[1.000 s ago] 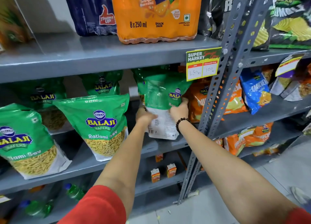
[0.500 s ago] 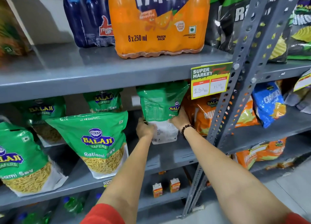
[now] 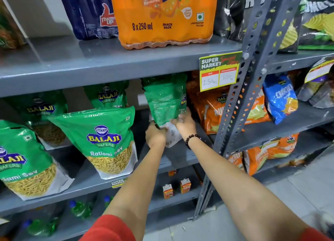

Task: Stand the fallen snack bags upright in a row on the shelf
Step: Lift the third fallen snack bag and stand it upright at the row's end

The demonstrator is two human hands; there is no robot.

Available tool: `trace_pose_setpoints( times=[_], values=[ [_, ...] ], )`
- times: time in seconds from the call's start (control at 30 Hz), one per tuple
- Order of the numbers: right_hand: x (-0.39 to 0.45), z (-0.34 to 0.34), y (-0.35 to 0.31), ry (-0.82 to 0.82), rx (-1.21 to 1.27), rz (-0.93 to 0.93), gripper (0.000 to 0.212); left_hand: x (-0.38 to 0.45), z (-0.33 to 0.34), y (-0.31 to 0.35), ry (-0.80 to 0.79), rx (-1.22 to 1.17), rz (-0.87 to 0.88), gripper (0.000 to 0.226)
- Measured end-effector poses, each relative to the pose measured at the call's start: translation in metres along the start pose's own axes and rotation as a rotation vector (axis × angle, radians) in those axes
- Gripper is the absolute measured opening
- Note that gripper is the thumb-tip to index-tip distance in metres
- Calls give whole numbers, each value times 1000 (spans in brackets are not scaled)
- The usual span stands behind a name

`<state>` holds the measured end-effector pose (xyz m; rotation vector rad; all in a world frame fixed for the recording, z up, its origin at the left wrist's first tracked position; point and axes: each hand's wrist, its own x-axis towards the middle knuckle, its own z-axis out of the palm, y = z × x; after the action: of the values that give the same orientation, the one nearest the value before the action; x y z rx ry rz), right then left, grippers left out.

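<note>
A green Balaji snack bag (image 3: 163,99) stands upright at the right end of the middle grey shelf (image 3: 173,155), its back label facing me. My left hand (image 3: 155,136) grips its lower left corner and my right hand (image 3: 184,123) grips its lower right edge. To its left, two more green Balaji bags (image 3: 106,139) (image 3: 23,161) stand in a front row, leaning slightly. Behind them, two others (image 3: 108,95) (image 3: 43,112) stand at the back.
The upper shelf (image 3: 108,63) carries an orange Fanta pack (image 3: 162,16) and a dark blue bottle pack (image 3: 88,13). A price tag (image 3: 219,70) hangs beside a perforated upright post (image 3: 247,81). Orange bags (image 3: 211,110) and a blue bag (image 3: 280,98) sit to the right.
Both hands have pushed the green bag deeper into the shelf and straightened it. The camera has moved closer to the shelf.
</note>
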<state>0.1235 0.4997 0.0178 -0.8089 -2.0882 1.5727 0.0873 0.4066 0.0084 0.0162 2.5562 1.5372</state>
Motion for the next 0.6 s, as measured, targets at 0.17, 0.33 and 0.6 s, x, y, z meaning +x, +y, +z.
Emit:
trace_pose_setpoints(
  times=[0.17, 0.33, 0.6],
  values=[
    [-5, 6, -3, -259, 75, -41, 93, -39, 9, -17, -4, 84, 138, 26],
    [-2, -6, -1, -92, -175, -35, 89, -58, 14, -24, -85, 44, 183, 51],
    [3, -24, -2, -30, -39, -73, 60, -11, -14, -9, 6, -168, 17, 37]
  ],
)
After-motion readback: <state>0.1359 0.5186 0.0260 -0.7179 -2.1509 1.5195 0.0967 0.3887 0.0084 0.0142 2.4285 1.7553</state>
